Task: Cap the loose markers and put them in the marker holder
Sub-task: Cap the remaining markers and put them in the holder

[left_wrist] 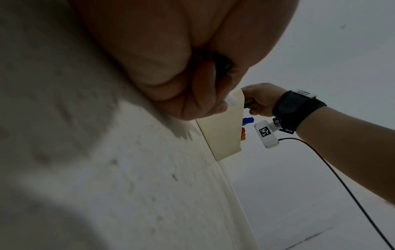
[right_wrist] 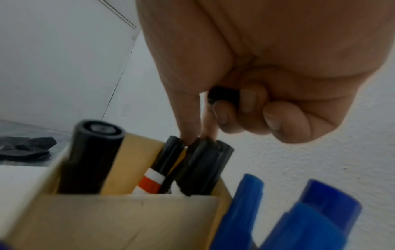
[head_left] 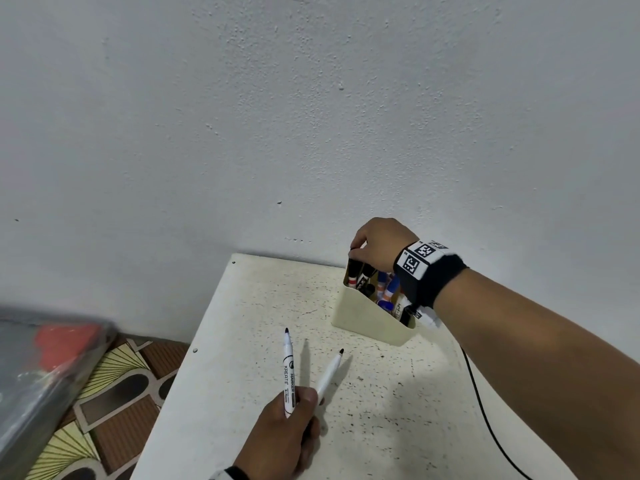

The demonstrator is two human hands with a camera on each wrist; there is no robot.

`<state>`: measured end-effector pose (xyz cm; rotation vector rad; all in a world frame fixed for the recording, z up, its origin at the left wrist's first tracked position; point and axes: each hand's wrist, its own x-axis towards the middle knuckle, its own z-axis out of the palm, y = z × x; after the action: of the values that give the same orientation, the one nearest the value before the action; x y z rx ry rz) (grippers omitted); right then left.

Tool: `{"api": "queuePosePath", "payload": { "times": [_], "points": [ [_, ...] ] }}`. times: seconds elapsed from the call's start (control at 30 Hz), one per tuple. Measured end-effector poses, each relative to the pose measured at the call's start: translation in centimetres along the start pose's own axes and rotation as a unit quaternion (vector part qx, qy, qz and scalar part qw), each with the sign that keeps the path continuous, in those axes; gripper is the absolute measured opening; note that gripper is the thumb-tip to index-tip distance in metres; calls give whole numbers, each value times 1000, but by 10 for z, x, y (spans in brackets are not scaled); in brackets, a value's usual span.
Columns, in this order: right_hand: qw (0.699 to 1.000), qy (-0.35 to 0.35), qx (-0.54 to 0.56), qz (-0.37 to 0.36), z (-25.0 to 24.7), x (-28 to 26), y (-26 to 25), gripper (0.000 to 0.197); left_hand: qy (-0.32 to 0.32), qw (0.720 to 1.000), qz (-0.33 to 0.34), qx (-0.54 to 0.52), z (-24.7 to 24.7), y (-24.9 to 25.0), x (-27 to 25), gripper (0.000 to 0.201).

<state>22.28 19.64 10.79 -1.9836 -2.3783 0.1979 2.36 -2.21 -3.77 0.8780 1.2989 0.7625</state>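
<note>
My left hand [head_left: 303, 403] grips two uncapped white markers fanned apart, tips pointing away: one printed with black lettering [head_left: 289, 368], one plain [head_left: 330, 370]. The cream marker holder [head_left: 367, 323] stands at the table's far right with several capped markers in it. My right hand [head_left: 356, 251] hovers over its far corner. In the right wrist view its thumb and forefinger [right_wrist: 192, 118] touch the top of a black-capped marker [right_wrist: 203, 165] in the holder [right_wrist: 128, 219], while its curled fingers hold a small black cap [right_wrist: 223, 95].
The holder's other markers include blue-capped ones [right_wrist: 241, 211] and a thick black one [right_wrist: 91, 157]. The white speckled table [head_left: 381, 427] meets the wall behind. A black cable [head_left: 485, 410] runs along its right side. A clear plastic bag [head_left: 52, 348] lies on the patterned floor at left.
</note>
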Motion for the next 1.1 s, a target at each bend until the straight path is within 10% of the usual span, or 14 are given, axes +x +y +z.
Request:
{"api": "queuePosePath", "payload": {
  "times": [0.6, 1.1],
  "points": [
    [977, 129, 164, 34, -57, -28, 32, 25, 0, 999, -19, -33, 0, 5, -8, 32],
    [991, -49, 76, 100, 1, -13, 15, 42, -6, 1000, 3, -20, -2, -5, 1, 32]
  ]
}}
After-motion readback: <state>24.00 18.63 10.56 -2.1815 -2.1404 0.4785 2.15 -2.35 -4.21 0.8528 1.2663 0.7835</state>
